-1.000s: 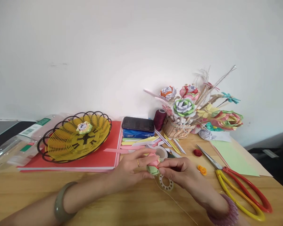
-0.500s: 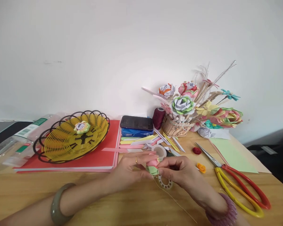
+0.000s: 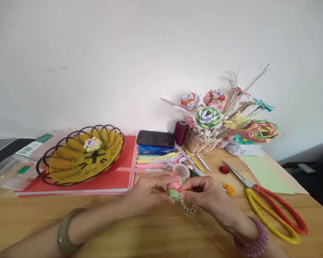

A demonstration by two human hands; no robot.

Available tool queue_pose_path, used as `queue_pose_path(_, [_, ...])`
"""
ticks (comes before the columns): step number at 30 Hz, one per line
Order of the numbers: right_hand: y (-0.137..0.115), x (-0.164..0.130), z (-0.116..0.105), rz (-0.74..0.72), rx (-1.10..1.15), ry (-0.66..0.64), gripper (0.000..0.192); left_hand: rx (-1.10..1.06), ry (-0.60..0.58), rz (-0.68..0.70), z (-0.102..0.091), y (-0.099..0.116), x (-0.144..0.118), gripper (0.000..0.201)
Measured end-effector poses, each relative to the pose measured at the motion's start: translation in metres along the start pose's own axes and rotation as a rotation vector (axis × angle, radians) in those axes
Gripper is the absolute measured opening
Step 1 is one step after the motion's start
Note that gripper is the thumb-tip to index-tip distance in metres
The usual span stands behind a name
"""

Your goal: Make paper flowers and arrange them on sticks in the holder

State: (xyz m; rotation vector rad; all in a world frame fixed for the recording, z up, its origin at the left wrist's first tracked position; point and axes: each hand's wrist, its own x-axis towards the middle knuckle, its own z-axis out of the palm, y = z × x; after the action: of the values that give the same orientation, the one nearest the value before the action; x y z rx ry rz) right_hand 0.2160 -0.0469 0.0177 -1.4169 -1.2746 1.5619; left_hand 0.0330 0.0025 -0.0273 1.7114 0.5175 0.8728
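My left hand [image 3: 146, 191] and my right hand [image 3: 204, 195] meet over the wooden table [image 3: 150, 233], both pinching a small pink and green paper flower [image 3: 174, 189]. A thin thread [image 3: 201, 229] trails from it toward me. A white plastic ring [image 3: 188, 208] lies just under my right fingers. A roll of clear tape [image 3: 183, 171] stands right behind the flower.
Red and yellow scissors [image 3: 271, 211] lie at the right. A yellow wire basket [image 3: 78, 163] with one paper flower sits on a red folder [image 3: 107, 179] at the left. A phone [image 3: 155, 138], a thread spool [image 3: 179, 132], paper strips [image 3: 161, 161] and a bouquet basket [image 3: 204, 143] stand behind.
The view has shifted slightly, so everything sits a little higher in the frame. Both hands stay closed on the paper flower with only small finger movements.
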Motion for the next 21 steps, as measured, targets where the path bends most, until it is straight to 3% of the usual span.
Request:
queue_pose_path(12, [0.0029, 0.0028, 0.0006, 0.028, -0.012, 0.017, 0.032, -0.053, 0.009, -0.040, 0.0014, 0.0037, 0.0011, 0.042])
queue_pose_path(21, [-0.0050, -0.0021, -0.0022, -0.052, -0.134, -0.019, 0.029, -0.015, 0.035, -0.015, 0.0006, -0.0005, 0.0003, 0.042])
